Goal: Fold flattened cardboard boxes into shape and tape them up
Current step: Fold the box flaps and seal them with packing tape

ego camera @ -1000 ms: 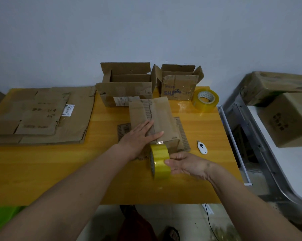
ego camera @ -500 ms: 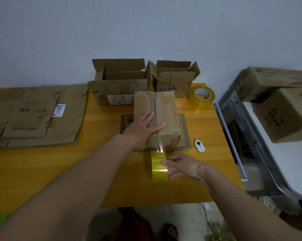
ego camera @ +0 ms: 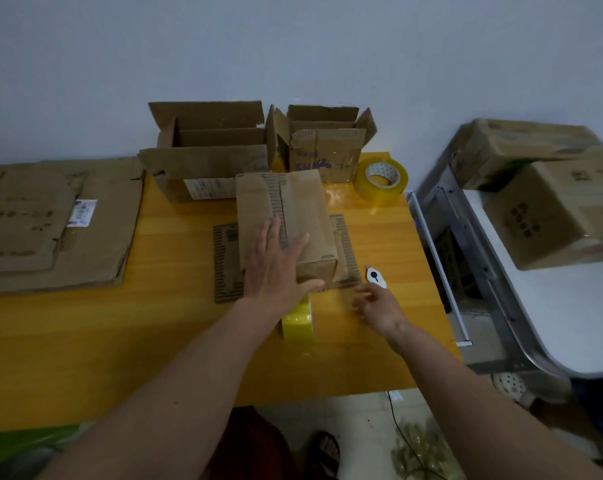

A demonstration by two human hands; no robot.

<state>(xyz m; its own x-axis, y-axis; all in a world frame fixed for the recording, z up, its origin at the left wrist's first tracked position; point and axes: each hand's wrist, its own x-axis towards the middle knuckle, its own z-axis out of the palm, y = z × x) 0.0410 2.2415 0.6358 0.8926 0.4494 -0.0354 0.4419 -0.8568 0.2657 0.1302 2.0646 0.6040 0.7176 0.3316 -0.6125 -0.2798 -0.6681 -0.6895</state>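
A person's two bare arms reach over a yellow wooden counter (ego camera: 85, 341), seen from a head-worn camera looking down.

In the middle of the counter sits one small cardboard box (ego camera: 286, 220), folded into shape with its flaps closed on top. It rests on a flat piece of cardboard (ego camera: 225, 265) with a slotted edge. The left hand (ego camera: 279, 268) lies flat on the near part of the box top, fingers straight and spread, thumb hooked over the near edge; its grip is released, pressing rather than grasping.

Just beside the box, on its near side, one roll of yellow tape (ego camera: 298, 322) stands on edge on the counter, partly hidden by the left wrist. No hand holds it.

The right hand (ego camera: 378, 306) hovers over the counter to the right of the roll, fingers loosely bent and blurred, grip released and holding nothing. Its fingertips are near one small white cutter (ego camera: 375, 276) lying beside the box's right corner; whether they touch it cannot be told.

At the back of the counter stand two open boxes with flaps up: a larger one (ego camera: 210, 157) on the left and a smaller one (ego camera: 322, 147) on the right. A second tape roll (ego camera: 381, 181), lying flat, sits to their right.

On the left end of the counter lies a stack of flattened cardboard (ego camera: 54, 223); the number of sheets cannot be counted.

To the right, off the counter, two closed boxes (ego camera: 549, 209) rest on a white surface.
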